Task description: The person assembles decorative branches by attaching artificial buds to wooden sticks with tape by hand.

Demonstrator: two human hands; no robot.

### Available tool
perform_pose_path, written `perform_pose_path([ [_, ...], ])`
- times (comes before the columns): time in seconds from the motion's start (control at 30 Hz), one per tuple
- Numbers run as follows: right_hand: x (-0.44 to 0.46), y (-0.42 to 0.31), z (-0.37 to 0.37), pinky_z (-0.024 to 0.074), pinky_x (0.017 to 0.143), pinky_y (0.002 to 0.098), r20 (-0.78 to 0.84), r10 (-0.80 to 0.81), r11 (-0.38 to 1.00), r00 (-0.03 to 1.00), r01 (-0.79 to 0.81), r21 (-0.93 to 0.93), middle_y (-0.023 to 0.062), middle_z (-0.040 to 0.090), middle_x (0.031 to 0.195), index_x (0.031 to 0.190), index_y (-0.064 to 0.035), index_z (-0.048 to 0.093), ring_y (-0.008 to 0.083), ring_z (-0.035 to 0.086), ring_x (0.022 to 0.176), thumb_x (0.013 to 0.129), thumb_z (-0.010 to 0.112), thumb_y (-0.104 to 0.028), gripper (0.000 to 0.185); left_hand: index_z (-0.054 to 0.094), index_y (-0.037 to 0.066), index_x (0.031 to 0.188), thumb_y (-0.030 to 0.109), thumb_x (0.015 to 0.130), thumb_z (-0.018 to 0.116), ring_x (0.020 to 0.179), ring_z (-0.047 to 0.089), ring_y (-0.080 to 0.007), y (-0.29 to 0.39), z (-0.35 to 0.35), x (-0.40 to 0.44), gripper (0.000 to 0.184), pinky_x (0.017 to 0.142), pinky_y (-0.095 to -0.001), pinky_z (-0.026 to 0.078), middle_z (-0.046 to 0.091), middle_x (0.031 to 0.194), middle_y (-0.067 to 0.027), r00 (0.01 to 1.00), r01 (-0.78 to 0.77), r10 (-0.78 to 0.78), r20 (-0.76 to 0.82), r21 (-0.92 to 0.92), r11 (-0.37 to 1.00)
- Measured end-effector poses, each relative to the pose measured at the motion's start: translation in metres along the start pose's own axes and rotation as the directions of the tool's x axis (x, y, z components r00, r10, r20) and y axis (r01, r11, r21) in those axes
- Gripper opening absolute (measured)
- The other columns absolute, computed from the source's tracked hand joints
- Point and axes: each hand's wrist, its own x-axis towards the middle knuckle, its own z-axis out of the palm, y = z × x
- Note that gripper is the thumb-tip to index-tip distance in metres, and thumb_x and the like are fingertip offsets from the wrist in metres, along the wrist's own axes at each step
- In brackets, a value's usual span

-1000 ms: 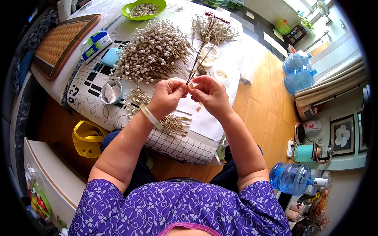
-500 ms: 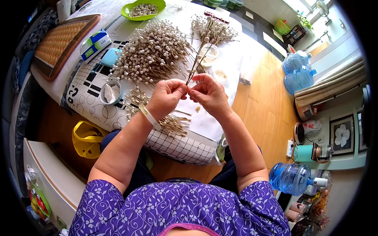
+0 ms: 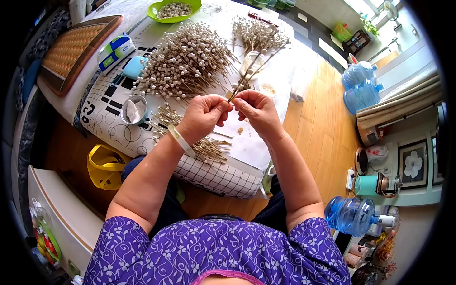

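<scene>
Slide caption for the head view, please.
Left hand pinches thin stems, right hand close beside, over the table, near a large white-tipped bunch.

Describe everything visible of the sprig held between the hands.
The sprig is slim, dark brown and twig-like, gathered at the base and spreading toward its tips, with a few small pale buds. It slants up and rightward in the picture. The left hand pinches its lower end; the right hand is there too, its grip unclear.
</scene>
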Motion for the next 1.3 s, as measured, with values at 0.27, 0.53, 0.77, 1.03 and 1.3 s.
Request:
perform_pose_path([
  [0.27,-0.001,-0.002,0.001,0.0444,0.054,0.0198,0.071,-0.038,0.992,0.997,0.029,0.123,0.0038,0.060,0.075,0.087,0.0003,0.059,0.0068,0.052,0.061,0.083,0.060,-0.010,0.011,0.059,0.000,0.081,0.011,0.089,0.050,0.053,0.049,-0.0048,0.007,0.000,-0.003,0.015,0.049,-0.0185,0.044,0.054,0.063,0.0006,1.000,0.011,-0.012,0.013,0.032,0.999],
  [0.53,0.001,0.001,0.001,0.0437,0.052,0.0194,0.066,-0.033,0.997,0.997,0.029,0.069,0.0029,0.060,0.072,0.082,-0.0003,0.060,0.0065,0.052,0.058,0.081,0.061,-0.009,0.009,0.058,0.000,0.079,0.011,0.089,0.051,0.054,0.050,-0.0052,0.011,-0.003,-0.003,0.016,0.049,-0.0187,0.044,0.054,0.063,-0.0003,0.998,0.024,-0.028,0.056,0.081,0.996],
  [0.77,0.000,0.000,0.003,0.0428,0.051,0.0186,0.035,-0.074,0.997,0.997,0.073,0.024,0.0013,0.059,0.068,0.078,-0.0004,0.059,0.0050,0.051,0.057,0.081,0.061,-0.011,0.011,0.056,0.000,0.091,0.008,0.087,0.053,0.056,0.052,-0.0063,0.011,0.002,-0.004,0.010,0.049,-0.0188,0.044,0.058,0.071,-0.0035,1.000,0.021,-0.022,-0.004,-0.055,0.998],
  [1.03,0.000,-0.004,0.005,0.0429,0.052,0.0192,0.031,-0.088,0.996,0.996,0.088,0.019,0.0021,0.059,0.069,0.080,0.0001,0.059,0.0059,0.051,0.058,0.082,0.059,-0.011,0.011,0.059,0.003,0.094,0.002,0.083,0.056,0.059,0.053,-0.0061,0.005,0.007,-0.004,0.012,0.050,-0.0189,0.045,0.061,0.073,-0.0034,0.990,-0.103,0.090,-0.111,-0.114,0.988],
  [1.3,-0.008,-0.009,0.012,0.0442,0.055,0.0204,0.000,-0.033,0.938,0.999,0.031,0.345,0.0027,0.058,0.069,0.083,0.0004,0.059,0.0078,0.053,0.061,0.084,0.056,-0.009,0.010,0.063,0.002,0.092,0.000,0.081,0.057,0.062,0.058,-0.0086,0.006,0.008,-0.006,0.013,0.056,-0.0204,0.047,0.063,0.074,-0.0064,0.898,-0.375,0.413,-0.153,0.230,0.898],
])
